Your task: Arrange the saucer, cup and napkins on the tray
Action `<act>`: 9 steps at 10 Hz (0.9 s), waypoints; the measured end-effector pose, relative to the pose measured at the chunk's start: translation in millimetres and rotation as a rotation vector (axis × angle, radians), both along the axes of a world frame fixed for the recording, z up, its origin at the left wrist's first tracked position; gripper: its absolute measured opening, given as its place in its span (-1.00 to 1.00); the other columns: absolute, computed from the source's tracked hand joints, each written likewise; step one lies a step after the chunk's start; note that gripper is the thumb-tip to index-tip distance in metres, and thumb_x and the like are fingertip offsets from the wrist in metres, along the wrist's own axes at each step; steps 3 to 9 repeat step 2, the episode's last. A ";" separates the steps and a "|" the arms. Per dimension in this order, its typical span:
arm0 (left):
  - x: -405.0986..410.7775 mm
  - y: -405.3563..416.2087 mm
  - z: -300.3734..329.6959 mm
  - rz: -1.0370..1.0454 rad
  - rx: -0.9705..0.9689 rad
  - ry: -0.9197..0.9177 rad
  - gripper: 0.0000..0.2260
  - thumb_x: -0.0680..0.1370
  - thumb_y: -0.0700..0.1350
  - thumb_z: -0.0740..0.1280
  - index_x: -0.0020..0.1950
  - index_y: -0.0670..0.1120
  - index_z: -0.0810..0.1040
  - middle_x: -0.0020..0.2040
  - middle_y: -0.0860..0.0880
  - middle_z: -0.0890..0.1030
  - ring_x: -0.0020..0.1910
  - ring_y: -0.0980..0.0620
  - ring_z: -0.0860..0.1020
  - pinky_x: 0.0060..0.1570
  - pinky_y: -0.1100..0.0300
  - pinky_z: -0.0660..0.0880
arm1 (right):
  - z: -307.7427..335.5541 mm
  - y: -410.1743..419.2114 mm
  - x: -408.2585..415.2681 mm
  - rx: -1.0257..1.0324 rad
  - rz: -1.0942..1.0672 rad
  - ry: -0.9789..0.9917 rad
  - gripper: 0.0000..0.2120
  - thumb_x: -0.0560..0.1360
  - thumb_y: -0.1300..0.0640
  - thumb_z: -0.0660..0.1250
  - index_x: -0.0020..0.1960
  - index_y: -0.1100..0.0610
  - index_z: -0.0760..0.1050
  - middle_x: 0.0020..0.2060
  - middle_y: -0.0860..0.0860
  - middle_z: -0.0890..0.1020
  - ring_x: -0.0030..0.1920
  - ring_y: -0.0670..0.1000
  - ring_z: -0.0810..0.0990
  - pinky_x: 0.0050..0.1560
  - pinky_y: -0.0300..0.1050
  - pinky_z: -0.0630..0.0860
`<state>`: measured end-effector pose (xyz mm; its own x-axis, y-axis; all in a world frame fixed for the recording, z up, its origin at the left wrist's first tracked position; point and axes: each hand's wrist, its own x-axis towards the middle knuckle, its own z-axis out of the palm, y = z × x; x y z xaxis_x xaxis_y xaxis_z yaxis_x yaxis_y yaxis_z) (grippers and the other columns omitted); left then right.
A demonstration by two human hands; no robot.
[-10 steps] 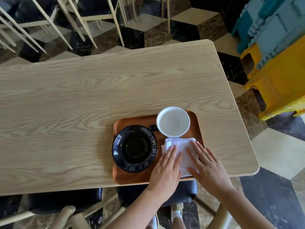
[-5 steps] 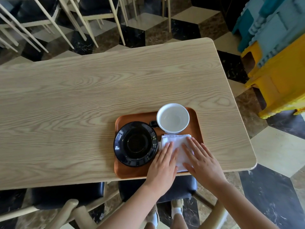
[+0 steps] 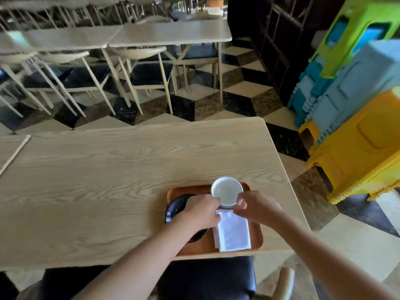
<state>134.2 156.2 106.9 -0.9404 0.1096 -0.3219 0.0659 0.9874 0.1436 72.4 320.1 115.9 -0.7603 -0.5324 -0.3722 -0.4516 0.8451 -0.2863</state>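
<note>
Wooden table (image 3: 108, 191) edge carries tray (image 3: 256, 239); hands flank cup (image 3: 226, 191).

An orange-brown tray (image 3: 256, 239) is lying at the near edge of the table. A white cup (image 3: 226, 191) is standing upright at its far right corner. Folded white napkins (image 3: 233, 232) are lying flat just in front of the cup. A black saucer (image 3: 175, 206) is sitting on the left side, partly hidden.
</note>
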 end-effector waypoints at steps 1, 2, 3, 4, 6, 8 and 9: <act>-32.0 -33.6 56.1 0.002 0.022 -0.230 -0.77 0.44 -0.12 0.25 -0.05 -0.22 0.60 -0.02 -0.22 0.65 -0.17 -0.13 0.57 -0.21 0.17 0.50 | 60.4 -24.2 -31.8 0.074 0.138 0.014 -0.64 0.41 -0.12 0.33 0.06 0.11 0.54 0.04 0.04 0.61 0.10 0.09 0.54 0.05 -0.06 0.47; -52.0 -62.8 114.4 0.073 0.034 -0.363 -0.75 0.48 -0.08 0.25 0.01 -0.19 0.60 0.00 -0.15 0.68 -0.25 -0.03 0.58 -0.12 0.21 0.47 | 120.0 -44.6 -55.9 0.131 0.170 0.064 -0.63 0.42 -0.13 0.33 0.05 0.14 0.58 -0.02 0.07 0.68 -0.02 0.03 0.59 0.06 -0.11 0.45; -52.0 -62.8 114.4 0.073 0.034 -0.363 -0.75 0.48 -0.08 0.25 0.01 -0.19 0.60 0.00 -0.15 0.68 -0.25 -0.03 0.58 -0.12 0.21 0.47 | 120.0 -44.6 -55.9 0.131 0.170 0.064 -0.63 0.42 -0.13 0.33 0.05 0.14 0.58 -0.02 0.07 0.68 -0.02 0.03 0.59 0.06 -0.11 0.45; -52.0 -62.8 114.4 0.073 0.034 -0.363 -0.75 0.48 -0.08 0.25 0.01 -0.19 0.60 0.00 -0.15 0.68 -0.25 -0.03 0.58 -0.12 0.21 0.47 | 120.0 -44.6 -55.9 0.131 0.170 0.064 -0.63 0.42 -0.13 0.33 0.05 0.14 0.58 -0.02 0.07 0.68 -0.02 0.03 0.59 0.06 -0.11 0.45; -52.0 -62.8 114.4 0.073 0.034 -0.363 -0.75 0.48 -0.08 0.25 0.01 -0.19 0.60 0.00 -0.15 0.68 -0.25 -0.03 0.58 -0.12 0.21 0.47 | 120.0 -44.6 -55.9 0.131 0.170 0.064 -0.63 0.42 -0.13 0.33 0.05 0.14 0.58 -0.02 0.07 0.68 -0.02 0.03 0.59 0.06 -0.11 0.45; -52.0 -62.8 114.4 0.073 0.034 -0.363 -0.75 0.48 -0.08 0.25 0.01 -0.19 0.60 0.00 -0.15 0.68 -0.25 -0.03 0.58 -0.12 0.21 0.47 | 120.0 -44.6 -55.9 0.131 0.170 0.064 -0.63 0.42 -0.13 0.33 0.05 0.14 0.58 -0.02 0.07 0.68 -0.02 0.03 0.59 0.06 -0.11 0.45; -52.0 -62.8 114.4 0.073 0.034 -0.363 -0.75 0.48 -0.08 0.25 0.01 -0.19 0.60 0.00 -0.15 0.68 -0.25 -0.03 0.58 -0.12 0.21 0.47 | 120.0 -44.6 -55.9 0.131 0.170 0.064 -0.63 0.42 -0.13 0.33 0.05 0.14 0.58 -0.02 0.07 0.68 -0.02 0.03 0.59 0.06 -0.11 0.45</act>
